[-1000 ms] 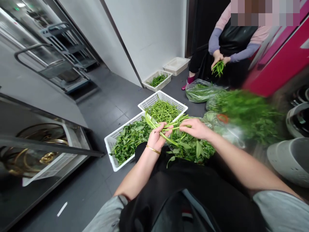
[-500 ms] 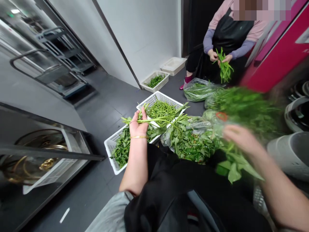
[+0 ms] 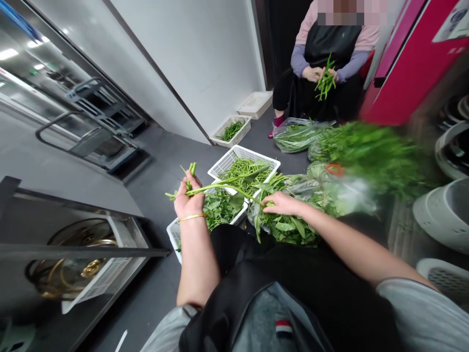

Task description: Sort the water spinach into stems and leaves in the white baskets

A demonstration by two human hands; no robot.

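My left hand (image 3: 189,199), with a gold bangle at the wrist, is closed around a bunch of long green stems (image 3: 220,185) held level over the near white basket (image 3: 173,232) of picked leaves (image 3: 219,209). My right hand (image 3: 281,204) pinches a leafy stalk (image 3: 258,222) at the far end of those stems, above a heap of leafy greens (image 3: 289,227) in a clear plastic bag. A second white basket (image 3: 226,161) just beyond holds bare green stems (image 3: 246,169).
Another person (image 3: 326,58) sits opposite in a black apron, holding greens. More bagged greens (image 3: 300,136) and a large blurred bunch (image 3: 370,154) lie at right. Two small white baskets (image 3: 234,128) stand by the wall. Steel equipment (image 3: 73,244) is left, grey tubs (image 3: 445,220) right.
My left hand moved left with the stems. My right hand swung back from the far right to the leafy end of the stems. The view shifted left.
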